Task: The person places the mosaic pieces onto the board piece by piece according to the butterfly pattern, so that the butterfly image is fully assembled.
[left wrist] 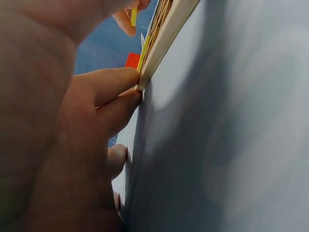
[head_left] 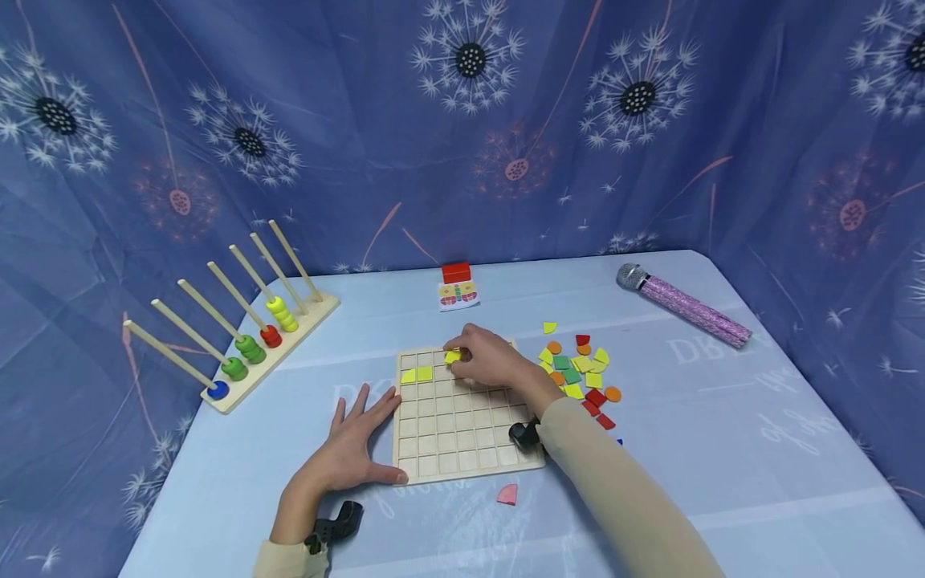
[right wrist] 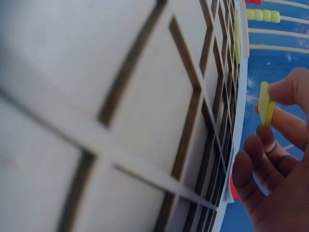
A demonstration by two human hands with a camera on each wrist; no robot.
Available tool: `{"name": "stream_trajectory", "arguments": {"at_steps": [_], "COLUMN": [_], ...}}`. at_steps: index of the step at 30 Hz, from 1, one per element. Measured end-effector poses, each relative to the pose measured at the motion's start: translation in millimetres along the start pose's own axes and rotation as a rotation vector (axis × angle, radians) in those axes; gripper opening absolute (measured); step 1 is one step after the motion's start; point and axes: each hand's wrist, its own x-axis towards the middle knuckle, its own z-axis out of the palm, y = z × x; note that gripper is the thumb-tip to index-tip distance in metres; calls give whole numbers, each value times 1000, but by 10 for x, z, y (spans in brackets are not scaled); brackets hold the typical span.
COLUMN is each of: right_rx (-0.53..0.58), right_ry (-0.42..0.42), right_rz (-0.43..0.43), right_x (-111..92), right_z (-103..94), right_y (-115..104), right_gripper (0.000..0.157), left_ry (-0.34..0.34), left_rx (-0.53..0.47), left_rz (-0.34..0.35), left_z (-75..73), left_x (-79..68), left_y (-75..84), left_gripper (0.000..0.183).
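Head view: board [head_left: 468, 439] holds two yellow tiles [head_left: 425, 373].

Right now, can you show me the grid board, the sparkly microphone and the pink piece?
Grid board [head_left: 446, 423]: head view, a bare square.
Sparkly microphone [head_left: 690, 308]: head view, middle of its handle.
Pink piece [head_left: 508, 494]: head view, its middle.

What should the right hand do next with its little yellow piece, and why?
I'd probably lower the yellow piece into a bare square of the board. The right hand pinches it just above the board, two other yellow pieces already lie in squares there, and the left hand touches the board's edge, which may help steady it.
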Motion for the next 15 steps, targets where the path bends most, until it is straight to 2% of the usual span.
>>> {"name": "stream_trajectory", "arguments": {"at_steps": [7, 15], "right_rx": [15, -80], "right_ry": [83, 117], "right_rz": [49, 214], "right_x": [-68, -249], "right_z": [-210, -518], "right_y": [247, 553], "right_gripper": [39, 43], "left_ry": [3, 13], "left_rx": [10, 13], "left_rz": [11, 18], "left_z": [21, 13], "left_x": [12, 0], "left_y": [8, -20], "left_gripper": [120, 121]}}
